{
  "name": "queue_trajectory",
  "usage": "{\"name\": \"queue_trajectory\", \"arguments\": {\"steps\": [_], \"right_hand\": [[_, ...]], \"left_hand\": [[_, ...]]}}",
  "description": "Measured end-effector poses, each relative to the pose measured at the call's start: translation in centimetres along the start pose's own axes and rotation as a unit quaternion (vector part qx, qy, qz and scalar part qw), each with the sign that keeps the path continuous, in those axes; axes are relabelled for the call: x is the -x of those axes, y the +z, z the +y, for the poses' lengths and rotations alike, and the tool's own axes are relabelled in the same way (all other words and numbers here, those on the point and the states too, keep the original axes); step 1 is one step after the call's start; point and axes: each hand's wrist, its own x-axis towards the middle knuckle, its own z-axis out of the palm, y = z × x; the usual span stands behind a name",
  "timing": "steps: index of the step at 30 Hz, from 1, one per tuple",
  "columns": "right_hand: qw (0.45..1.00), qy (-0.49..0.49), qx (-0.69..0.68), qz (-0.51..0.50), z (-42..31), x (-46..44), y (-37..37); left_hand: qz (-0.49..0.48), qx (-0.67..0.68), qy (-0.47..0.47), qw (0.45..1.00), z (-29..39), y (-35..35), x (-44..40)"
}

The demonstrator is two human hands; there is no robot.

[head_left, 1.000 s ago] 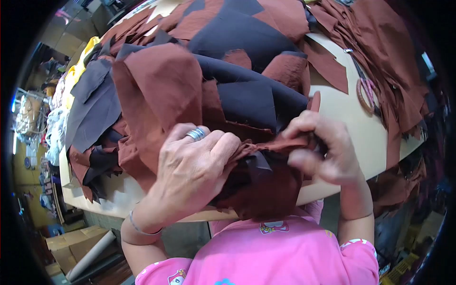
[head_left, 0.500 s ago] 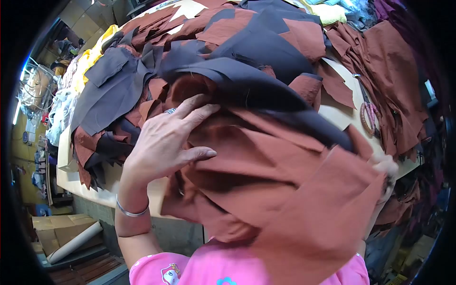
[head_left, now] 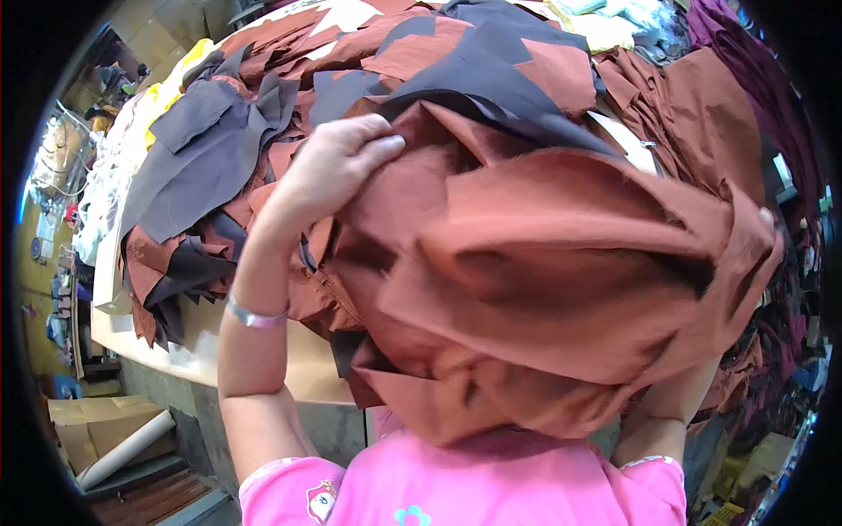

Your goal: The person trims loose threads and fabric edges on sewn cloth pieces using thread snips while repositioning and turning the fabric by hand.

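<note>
A large, rumpled piece of rust-brown fabric (head_left: 544,263) hangs spread between my two hands, in front of my chest. My left hand (head_left: 355,158) is closed on its upper left edge, thumb pressed toward the fingers. At the far right, my right hand (head_left: 767,217) is almost wholly hidden behind the gathered cloth; only a fingertip shows. Dark grey fabric pieces (head_left: 478,74) lie just beyond the raised cloth, mixed with more rust-brown pieces (head_left: 561,74).
The pale table (head_left: 202,351) carries heaps of cut fabric. A dark grey pile (head_left: 189,158) overhangs its left side. Brown cloth (head_left: 710,114) drapes at the right, near purple fabric (head_left: 724,35). Below left are a cardboard box (head_left: 105,421) and a pale roll (head_left: 127,449).
My left hand has risen and closed on the fabric edge. My right hand has moved up and right behind the cloth, which is now lifted and spread wider, covering the scissors' handles.
</note>
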Motion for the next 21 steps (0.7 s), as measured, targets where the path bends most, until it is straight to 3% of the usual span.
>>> {"name": "queue_trajectory", "arguments": {"steps": [4,9,12,13,15,18,19,21], "right_hand": [[0.999,-0.007,0.025,0.034,1.0,-5.4,-2.4],[0.993,0.031,0.050,0.099,5.1,-14.4,-5.7],[0.983,-0.015,0.050,0.176,2.5,-15.4,-5.5],[0.983,-0.050,0.062,0.164,0.2,-14.4,-4.1],[0.975,-0.129,0.149,0.105,-4.8,-9.8,1.3],[0.970,-0.189,0.120,-0.098,-6.2,-4.8,7.4],[0.937,-0.270,0.170,-0.142,-6.2,-4.0,9.2],[0.901,-0.306,0.241,-0.193,-6.4,-1.4,12.8]], "left_hand": [[0.007,0.305,-0.004,0.952,3.3,-2.1,3.9],[0.116,0.534,-0.060,0.836,4.1,-1.5,1.1],[0.154,0.613,-0.117,0.766,3.9,0.2,-1.0],[0.155,0.615,-0.127,0.762,4.1,0.7,-1.0],[0.137,0.564,-0.117,0.806,4.1,1.6,-0.3],[0.085,0.437,-0.066,0.893,2.5,2.4,0.9],[0.079,0.439,-0.039,0.894,1.9,2.7,0.9],[0.068,0.440,0.014,0.896,0.8,2.8,0.4]]}}
